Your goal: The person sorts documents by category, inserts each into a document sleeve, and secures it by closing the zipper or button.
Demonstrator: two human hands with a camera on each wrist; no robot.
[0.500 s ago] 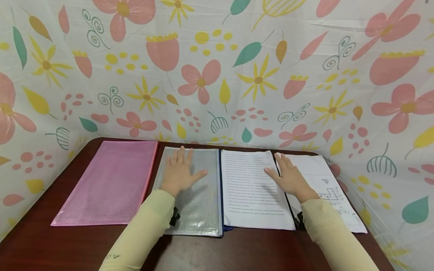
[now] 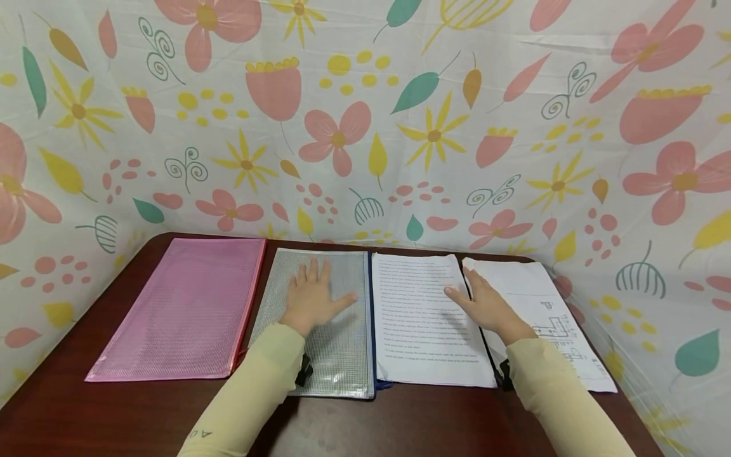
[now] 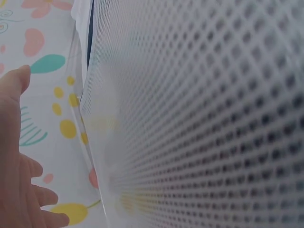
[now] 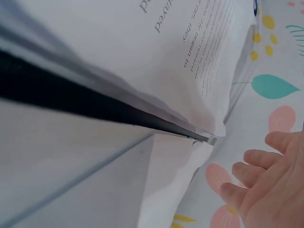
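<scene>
My left hand (image 2: 311, 299), fingers spread, is over a clear mesh zip folder (image 2: 342, 355) with a blue edge. In the left wrist view the folder's grid surface (image 3: 199, 114) fills most of the picture, with the left hand's fingers (image 3: 40, 194) apart from it. My right hand (image 2: 491, 308) has its fingers extended above the border between a printed text sheet (image 2: 425, 330) and a sheet with line drawings (image 2: 531, 279). A black strip (image 4: 118, 111) runs between these sheets in the right wrist view. Neither hand holds anything.
A pink mesh zip folder (image 2: 183, 311) lies at the left of the dark brown table (image 2: 400, 425). Behind the table hangs a white cloth (image 2: 365, 63) with flowers and leaves, which also closes in both sides.
My left hand has shifted right and slightly nearer over the clear folder. The right hand has barely moved, and the folders and sheets lie as before.
</scene>
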